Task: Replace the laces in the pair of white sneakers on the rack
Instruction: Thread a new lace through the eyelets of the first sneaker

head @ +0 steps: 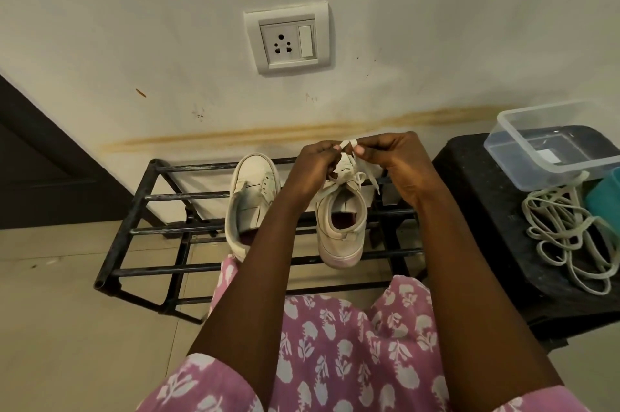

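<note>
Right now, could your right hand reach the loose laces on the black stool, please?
Probably yes: the loose laces lie uncovered near the right hand, nothing between, but it must first release the lace it pinches.

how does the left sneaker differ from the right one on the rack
The left sneaker has bare eyelets and no lace; the right sneaker carries a lace. The left sneaker lies untouched; over the right sneaker, the left hand and right hand pinch that lace. Both are white, toes toward the wall, on the black rack.
</note>
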